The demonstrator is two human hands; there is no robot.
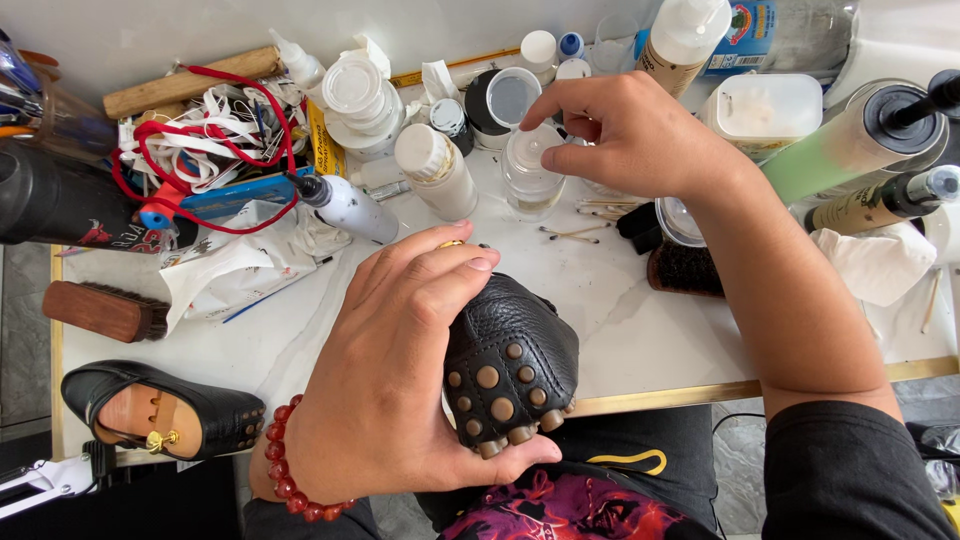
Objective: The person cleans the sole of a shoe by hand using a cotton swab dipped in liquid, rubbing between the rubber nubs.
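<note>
My left hand (395, 375) grips a black leather shoe (510, 365) with round rubber studs on its sole, held over my lap at the table's front edge. A red bead bracelet sits on that wrist. My right hand (625, 130) reaches across the white table (620, 320) and its fingertips rest on the cap of a small clear bottle (528, 180) standing at the back. The matching black shoe (160, 412), with a wooden shoe tree inside, lies at the front left.
Several bottles, jars and tubs crowd the back, with a white squeeze bottle (350, 207) lying on its side. Tangled red cord and white laces (210, 145) pile at left. A wooden brush (100, 310), a dark brush (685, 268), cotton swabs (575, 233) and crumpled tissue (875, 262) lie around.
</note>
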